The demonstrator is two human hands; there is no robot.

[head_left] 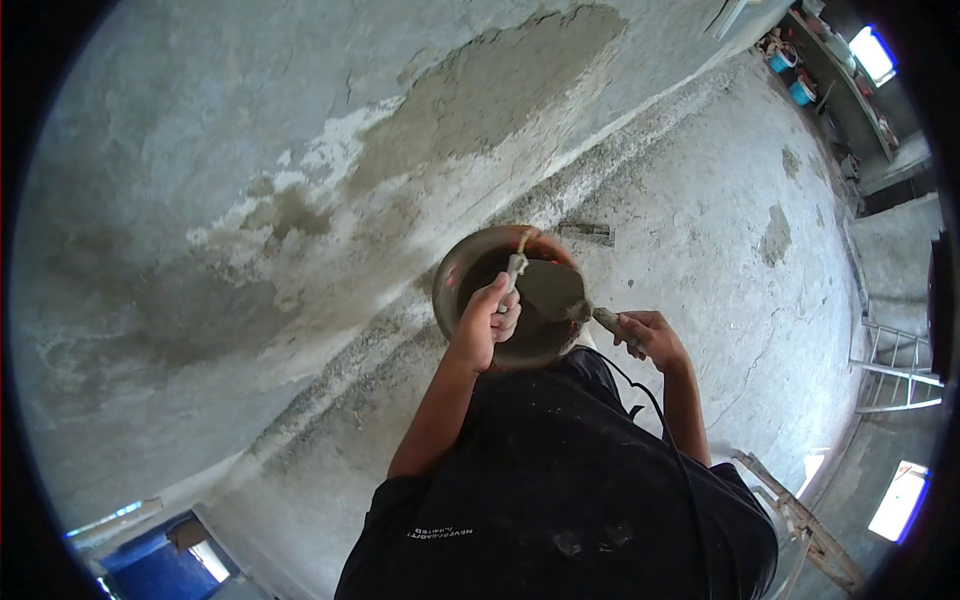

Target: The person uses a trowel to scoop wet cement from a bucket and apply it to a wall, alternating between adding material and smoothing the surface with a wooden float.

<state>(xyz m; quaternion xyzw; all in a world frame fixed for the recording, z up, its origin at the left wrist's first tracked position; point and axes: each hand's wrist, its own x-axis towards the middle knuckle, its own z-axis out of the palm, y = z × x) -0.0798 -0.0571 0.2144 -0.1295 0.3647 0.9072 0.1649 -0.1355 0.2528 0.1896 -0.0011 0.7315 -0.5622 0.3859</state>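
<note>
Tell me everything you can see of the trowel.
The trowel has a broad, rounded blade coated in grey-brown, wet-looking mortar that hides its material. A lump sits where blade meets handle, and the handle looks smeared too. The right hand grips the handle; the blade is over the round bowl, pointing left. Whether it touches the bowl is unclear.

Basin (450, 285): dull brown, orange-red flecks at rim; mortar (530, 340) inside grey-brown. Left of basin, wall (130, 180) mottled blue-grey, blotched brown, streaked chalk-white. Right, floor (690, 230) pale grey, darker patches. Below, shirt (560, 470) black, white lettering (440, 532), pale smudges. Far upper right, buckets (801, 94) bright blue.
</note>
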